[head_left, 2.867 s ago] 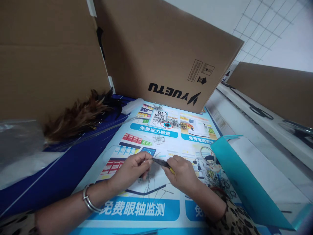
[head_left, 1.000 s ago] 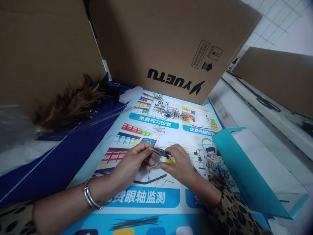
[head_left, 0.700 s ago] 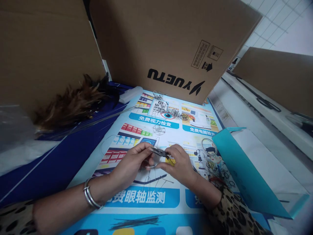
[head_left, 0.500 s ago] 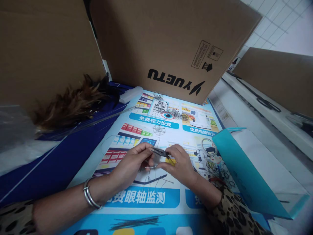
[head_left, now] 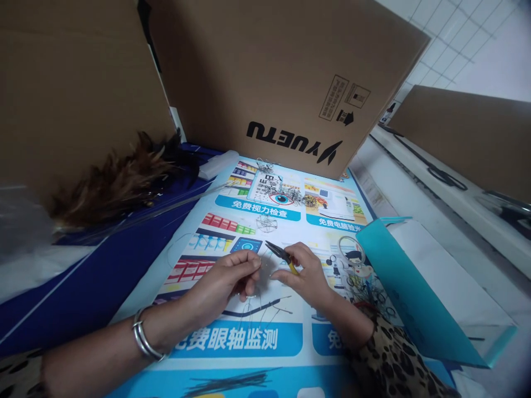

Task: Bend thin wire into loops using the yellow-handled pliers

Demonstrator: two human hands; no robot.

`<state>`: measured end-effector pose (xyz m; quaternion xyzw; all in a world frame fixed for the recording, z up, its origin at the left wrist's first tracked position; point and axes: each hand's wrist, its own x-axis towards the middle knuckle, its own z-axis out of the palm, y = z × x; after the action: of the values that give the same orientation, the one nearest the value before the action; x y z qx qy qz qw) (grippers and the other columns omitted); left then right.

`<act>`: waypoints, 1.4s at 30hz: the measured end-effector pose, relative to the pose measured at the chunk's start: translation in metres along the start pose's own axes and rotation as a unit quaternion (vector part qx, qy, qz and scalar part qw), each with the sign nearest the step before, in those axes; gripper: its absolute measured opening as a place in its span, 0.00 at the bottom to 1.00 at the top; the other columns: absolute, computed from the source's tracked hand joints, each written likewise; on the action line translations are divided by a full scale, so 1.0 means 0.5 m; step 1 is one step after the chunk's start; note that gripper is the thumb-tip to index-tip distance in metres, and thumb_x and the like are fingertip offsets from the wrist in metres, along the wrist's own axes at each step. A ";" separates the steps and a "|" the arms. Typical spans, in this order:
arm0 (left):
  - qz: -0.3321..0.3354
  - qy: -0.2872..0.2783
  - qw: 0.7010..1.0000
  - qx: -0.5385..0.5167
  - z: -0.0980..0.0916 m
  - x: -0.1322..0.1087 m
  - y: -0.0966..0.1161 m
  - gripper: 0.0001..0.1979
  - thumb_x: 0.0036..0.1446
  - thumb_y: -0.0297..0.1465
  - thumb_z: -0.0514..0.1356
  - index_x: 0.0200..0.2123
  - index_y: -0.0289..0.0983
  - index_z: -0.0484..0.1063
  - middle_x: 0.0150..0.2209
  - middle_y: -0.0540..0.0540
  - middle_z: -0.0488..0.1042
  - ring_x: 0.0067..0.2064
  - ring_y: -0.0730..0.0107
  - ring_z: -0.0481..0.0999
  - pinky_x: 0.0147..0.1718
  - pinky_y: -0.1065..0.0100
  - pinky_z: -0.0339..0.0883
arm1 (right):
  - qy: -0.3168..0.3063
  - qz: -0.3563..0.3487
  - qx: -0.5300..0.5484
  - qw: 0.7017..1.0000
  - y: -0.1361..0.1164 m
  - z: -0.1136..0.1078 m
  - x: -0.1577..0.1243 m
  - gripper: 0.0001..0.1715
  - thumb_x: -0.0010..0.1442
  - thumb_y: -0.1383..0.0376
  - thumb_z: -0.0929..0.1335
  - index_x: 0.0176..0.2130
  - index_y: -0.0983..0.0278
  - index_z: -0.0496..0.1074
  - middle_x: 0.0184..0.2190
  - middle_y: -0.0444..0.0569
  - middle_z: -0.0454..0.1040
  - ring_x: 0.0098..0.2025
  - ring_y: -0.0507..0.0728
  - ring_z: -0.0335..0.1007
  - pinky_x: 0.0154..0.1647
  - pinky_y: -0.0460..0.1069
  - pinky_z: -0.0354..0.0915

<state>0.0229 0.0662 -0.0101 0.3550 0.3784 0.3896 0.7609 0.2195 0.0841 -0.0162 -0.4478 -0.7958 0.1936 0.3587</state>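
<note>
My left hand (head_left: 236,273) is closed in a pinch on a thin wire, which shows only faintly at the fingertips. A metal bangle circles that wrist. My right hand (head_left: 305,273) grips a pair of pliers (head_left: 279,251) with yellow handles; the dark jaws point up and left, apart from the left fingers. Below the hands lie several loose thin wires (head_left: 269,314) on the printed sheet (head_left: 286,287). A bundle of dark straight wires (head_left: 232,381) rests at the near edge. Farther off sits a small wire tangle (head_left: 266,223).
Brown feathers (head_left: 108,182) lie at left beside a clear plastic bag (head_left: 25,232). A large cardboard box (head_left: 269,72) stands behind. At right are a teal open box (head_left: 423,293), a roll of tape (head_left: 352,250) and a heap of small rings and wires (head_left: 369,293).
The pliers have moved away from the left fingertips and now point farther up. My left hand keeps its pinch, and the view has shifted slightly.
</note>
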 end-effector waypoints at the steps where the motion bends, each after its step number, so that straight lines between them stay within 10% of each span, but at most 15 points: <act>1: -0.004 -0.007 1.000 0.003 0.003 -0.002 0.001 0.09 0.54 0.35 0.58 0.27 0.36 0.67 0.19 0.52 0.66 0.19 0.77 0.62 0.18 0.74 0.54 | 0.000 0.007 0.002 1.000 0.000 -0.001 0.001 0.23 0.48 0.52 0.71 0.39 0.63 0.67 0.32 0.46 0.67 0.33 0.53 0.64 0.35 0.48 0.62; 12: -0.016 -0.025 1.000 0.008 0.011 -0.008 0.008 0.08 0.54 0.35 0.58 0.28 0.36 0.67 0.22 0.52 0.66 0.18 0.78 0.61 0.18 0.74 0.52 | 0.025 0.049 0.007 0.998 -0.003 -0.008 0.004 0.12 0.56 0.57 0.66 0.35 0.63 0.68 0.29 0.45 0.65 0.30 0.52 0.61 0.32 0.47 0.60; 23: 0.024 -0.011 1.000 -0.006 -0.007 0.000 0.013 0.09 0.57 0.35 0.56 0.28 0.36 0.65 0.21 0.53 0.66 0.17 0.80 0.60 0.18 0.75 0.51 | -0.138 0.027 0.003 0.990 0.025 -0.041 0.016 0.13 0.56 0.57 0.67 0.36 0.63 0.69 0.29 0.44 0.68 0.30 0.51 0.62 0.31 0.45 0.60; 42: 0.066 0.044 0.995 0.058 -0.018 0.014 -0.006 0.10 0.57 0.38 0.56 0.31 0.37 0.64 0.24 0.52 0.67 0.19 0.79 0.61 0.18 0.75 0.54 | -0.182 0.087 -0.112 0.973 -0.024 -0.057 0.020 0.16 0.57 0.55 0.65 0.27 0.63 0.68 0.24 0.42 0.69 0.28 0.50 0.63 0.28 0.43 0.53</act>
<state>0.0190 0.0732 -0.0188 0.4053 0.4092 0.4316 0.6943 0.2307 0.0860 0.0143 -0.5101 -0.8224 0.2118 0.1367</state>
